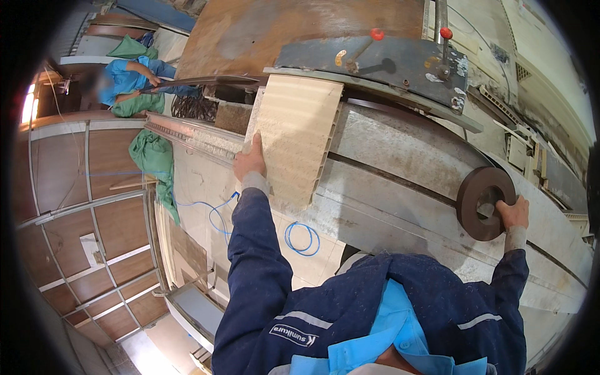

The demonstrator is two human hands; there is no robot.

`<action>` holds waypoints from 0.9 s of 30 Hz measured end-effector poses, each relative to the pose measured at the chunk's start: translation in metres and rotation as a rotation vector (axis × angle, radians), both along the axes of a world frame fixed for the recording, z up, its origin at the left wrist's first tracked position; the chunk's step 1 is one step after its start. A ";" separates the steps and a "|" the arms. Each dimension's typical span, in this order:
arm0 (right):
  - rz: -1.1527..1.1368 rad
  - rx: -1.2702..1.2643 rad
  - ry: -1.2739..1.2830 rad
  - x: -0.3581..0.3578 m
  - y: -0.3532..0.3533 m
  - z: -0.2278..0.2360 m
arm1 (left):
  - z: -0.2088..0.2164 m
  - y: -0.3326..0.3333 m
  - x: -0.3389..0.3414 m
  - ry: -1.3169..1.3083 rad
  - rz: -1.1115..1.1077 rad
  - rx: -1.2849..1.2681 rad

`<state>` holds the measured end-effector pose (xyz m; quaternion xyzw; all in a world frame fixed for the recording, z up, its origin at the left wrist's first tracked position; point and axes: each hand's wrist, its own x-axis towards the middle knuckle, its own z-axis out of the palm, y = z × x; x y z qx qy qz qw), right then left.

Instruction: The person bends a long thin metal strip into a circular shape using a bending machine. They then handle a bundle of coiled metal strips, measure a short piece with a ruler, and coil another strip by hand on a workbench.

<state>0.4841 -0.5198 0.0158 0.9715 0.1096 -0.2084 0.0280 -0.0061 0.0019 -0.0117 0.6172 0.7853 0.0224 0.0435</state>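
A cream hollow-core panel (300, 128) lies across the machine table, its right edge showing open cells and its far end against the metal fence. My left hand (251, 162) grips the panel's left edge, one digit stretched along the top and the other fingers partly hidden. Off to the right stands a thick brown ring-shaped coil of strip (473, 215). My right hand (515, 211) is closed over its right side, with fingertips inside the centre hole. A dark brown band (431, 130) runs from the coil along the fence toward the panel.
The long metal table (387, 178) has a dark slot along it. Beyond the fence are a dark plate (400, 62) and levers with red knobs (377, 34). Blue hose (302, 239) lies below the panel. A co-worker in blue (131, 78) handles a long dark strip at far left.
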 end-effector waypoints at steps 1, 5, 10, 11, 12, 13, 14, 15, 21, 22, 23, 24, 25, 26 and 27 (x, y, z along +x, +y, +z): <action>0.003 -0.009 -0.014 0.001 -0.001 -0.001 | 0.000 0.001 0.000 -0.002 0.004 -0.003; 0.010 0.026 -0.039 0.002 -0.007 -0.004 | 0.000 0.001 0.000 -0.020 0.011 -0.027; -0.005 0.014 -0.038 0.003 -0.007 -0.006 | 0.001 0.001 0.001 0.001 0.009 -0.035; -0.006 0.011 -0.033 0.003 -0.006 -0.006 | 0.000 0.001 0.001 0.002 0.012 -0.036; -0.001 -0.002 -0.040 0.003 -0.005 -0.007 | 0.001 0.000 0.002 0.002 0.016 -0.036; 0.008 -0.026 -0.061 0.003 -0.004 -0.007 | 0.001 0.000 0.002 0.010 0.017 -0.027; 0.001 -0.013 -0.044 0.003 -0.004 -0.007 | 0.000 0.000 0.002 -0.003 0.016 -0.021; 0.000 -0.015 -0.040 0.002 -0.003 -0.007 | 0.000 0.000 0.002 -0.006 0.013 -0.009; -0.007 0.008 -0.022 0.001 -0.004 -0.002 | -0.001 0.001 0.000 0.006 0.014 -0.023; -0.010 0.015 -0.021 0.001 -0.004 -0.001 | -0.001 0.001 0.000 0.016 0.013 -0.028; -0.012 0.025 0.003 0.001 -0.004 0.000 | -0.001 0.001 0.000 0.008 0.013 -0.029; -0.012 0.032 0.011 0.002 -0.004 0.001 | -0.001 0.001 0.000 0.008 0.014 -0.039; -0.012 0.039 0.019 0.002 -0.004 0.002 | 0.000 0.001 0.001 0.012 0.013 -0.039; -0.014 0.032 0.017 0.001 -0.003 0.003 | 0.000 0.000 0.001 0.001 0.008 -0.038; -0.017 0.025 0.016 0.001 -0.003 0.004 | 0.000 0.000 0.001 -0.007 0.002 -0.025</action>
